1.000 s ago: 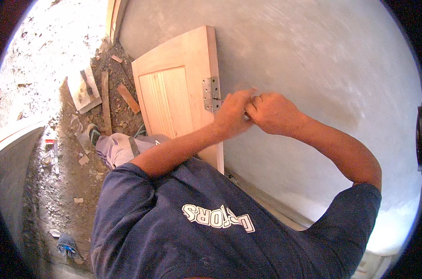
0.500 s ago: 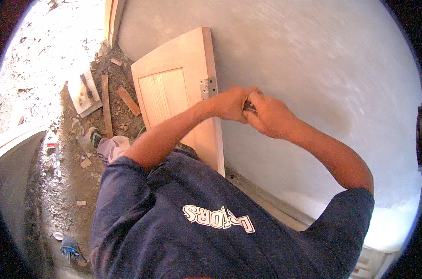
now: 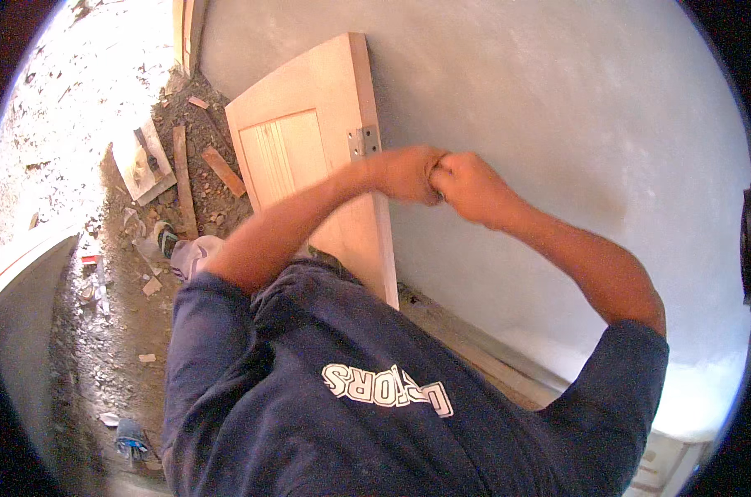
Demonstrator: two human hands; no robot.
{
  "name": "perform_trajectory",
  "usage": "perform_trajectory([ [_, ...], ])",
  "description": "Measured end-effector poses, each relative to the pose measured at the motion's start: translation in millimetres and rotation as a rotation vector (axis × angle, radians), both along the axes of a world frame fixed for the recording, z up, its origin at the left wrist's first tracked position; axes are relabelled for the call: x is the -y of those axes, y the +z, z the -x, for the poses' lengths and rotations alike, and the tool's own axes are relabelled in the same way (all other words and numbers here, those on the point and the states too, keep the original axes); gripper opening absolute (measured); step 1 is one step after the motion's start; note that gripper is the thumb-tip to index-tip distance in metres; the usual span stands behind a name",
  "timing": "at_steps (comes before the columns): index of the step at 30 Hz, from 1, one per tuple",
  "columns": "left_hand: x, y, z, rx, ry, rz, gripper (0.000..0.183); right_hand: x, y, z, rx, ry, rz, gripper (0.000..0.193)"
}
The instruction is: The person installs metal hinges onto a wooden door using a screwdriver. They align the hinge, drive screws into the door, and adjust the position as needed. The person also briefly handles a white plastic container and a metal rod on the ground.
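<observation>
My left hand (image 3: pixel 414 176) and my right hand (image 3: pixel 472 190) meet in front of the grey wall, both with curled fingers. Whatever they hold between them is small and almost wholly covered by the fingers, so I cannot make out its kind. Just left of my hands, a pale wooden door (image 3: pixel 309 74) with a recessed panel stands on edge, close to the wall. A metal hinge (image 3: pixel 364 141) with screw holes sits on the door's edge, partly behind my left forearm.
Wood strips (image 3: pixel 184 182) and a stained board (image 3: pixel 144 161) lie on the rubble-strewn floor at left. A dark curved panel (image 3: pixel 28 323) rises at the left rim, with a blue object (image 3: pixel 130 439) on the floor nearby. The plastered wall (image 3: pixel 541 99) fills the right side.
Both hands, still together, have shifted slightly up and left in the picture, as has the door. The bit of grey metal glimpsed between my fingers is now mostly hidden.
</observation>
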State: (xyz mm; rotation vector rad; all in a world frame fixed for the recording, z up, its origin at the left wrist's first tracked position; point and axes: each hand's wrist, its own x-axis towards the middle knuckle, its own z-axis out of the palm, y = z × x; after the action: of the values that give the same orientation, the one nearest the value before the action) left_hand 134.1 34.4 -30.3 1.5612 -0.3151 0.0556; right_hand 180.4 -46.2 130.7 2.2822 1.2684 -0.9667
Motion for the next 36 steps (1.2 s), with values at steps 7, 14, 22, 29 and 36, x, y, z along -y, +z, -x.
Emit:
perform_trajectory([
  [7, 14, 6, 23, 0.118, 0.284, 0.157, 0.067, 3, 18, 11, 0.136, 0.442, -0.081, 0.021],
  [14, 66, -4, 33, 0.235, 1.000, 0.066, 0.070, 3, 9, -4, 0.138, 0.770, 0.077, 0.020],
  [22, -3, -7, -8, 0.122, -0.063, 0.036, 0.051, -10, -1, -13, -0.031, 0.016, 0.076, 0.027],
  [29, 19, -11, 16, 0.102, 0.324, 0.147, 0.054, 11, 12, 4, 0.159, 0.631, -0.350, 0.020],
  [36, 67, -4, 32, 0.097, 0.903, 0.076, 0.066, 7, 5, -5, 0.163, 0.813, 0.008, 0.013],
])
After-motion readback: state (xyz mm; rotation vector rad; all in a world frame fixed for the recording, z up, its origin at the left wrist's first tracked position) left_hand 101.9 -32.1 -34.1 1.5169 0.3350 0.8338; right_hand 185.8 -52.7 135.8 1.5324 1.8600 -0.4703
